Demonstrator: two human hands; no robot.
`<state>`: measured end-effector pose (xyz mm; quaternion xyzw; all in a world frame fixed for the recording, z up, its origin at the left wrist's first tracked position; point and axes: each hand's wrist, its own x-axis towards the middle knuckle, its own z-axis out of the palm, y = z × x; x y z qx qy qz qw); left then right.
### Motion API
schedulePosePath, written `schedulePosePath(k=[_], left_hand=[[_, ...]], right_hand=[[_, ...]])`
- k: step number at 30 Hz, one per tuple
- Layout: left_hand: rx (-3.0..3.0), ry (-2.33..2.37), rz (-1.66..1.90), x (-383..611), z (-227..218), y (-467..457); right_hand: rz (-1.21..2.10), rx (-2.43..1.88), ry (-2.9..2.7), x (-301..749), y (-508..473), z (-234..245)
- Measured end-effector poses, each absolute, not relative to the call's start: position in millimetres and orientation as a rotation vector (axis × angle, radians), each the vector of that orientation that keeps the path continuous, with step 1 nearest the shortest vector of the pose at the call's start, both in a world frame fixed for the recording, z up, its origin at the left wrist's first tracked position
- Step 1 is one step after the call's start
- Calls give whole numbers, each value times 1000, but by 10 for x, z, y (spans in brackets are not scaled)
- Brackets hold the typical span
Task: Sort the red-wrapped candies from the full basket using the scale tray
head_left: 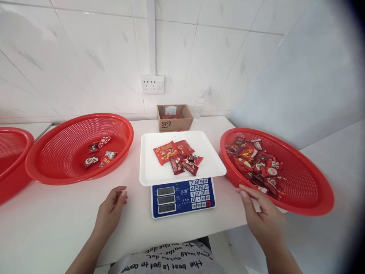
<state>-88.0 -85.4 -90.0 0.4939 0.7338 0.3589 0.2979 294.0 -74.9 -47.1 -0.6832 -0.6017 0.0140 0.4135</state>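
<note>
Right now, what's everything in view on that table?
white table: one, against tiled wall.
blue-and-white digital scale: one, table centre.
white plastic tray: one, on the scale.
tray snack packets: about six, mostly red, on the tray.
left red plastic mesh basket: one, red, left of scale.
left-basket packets: about six, red and white, inside.
right red plastic mesh basket: one, red, right of scale.
right-basket packets: a heap, mostly red, inside.
third red basket: one, red, cut off far left.
brown cardboard box: one, brown, behind the scale.
white wall socket: one, above the box.
left hand: one, empty, left of scale.
right hand: one, at right basket's near rim.
</note>
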Motion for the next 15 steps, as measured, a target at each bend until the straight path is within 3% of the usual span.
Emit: schedulePosePath(k=[3,7,10,12,15], left_hand=[[1408,1854,866,-840,-928,-800],[1549,1783,754,-856,-914,-770],[1565,1760,761,-897,-972,-795],[1548,1753,769,-915,-1030,-809],[1554,1747,747,-914,-1097,-804]], right_hand=[[339,-1649,-1673,2789,-1016,-486],[1113,-1608,-1868,2578,-1423,-535],[1543,-1657,-1994,2458,-1617,-829],[1646,-1814,-2039,2380,-1639,-1160],[1367,-2193,-2041,2201,-1557,-1690]])
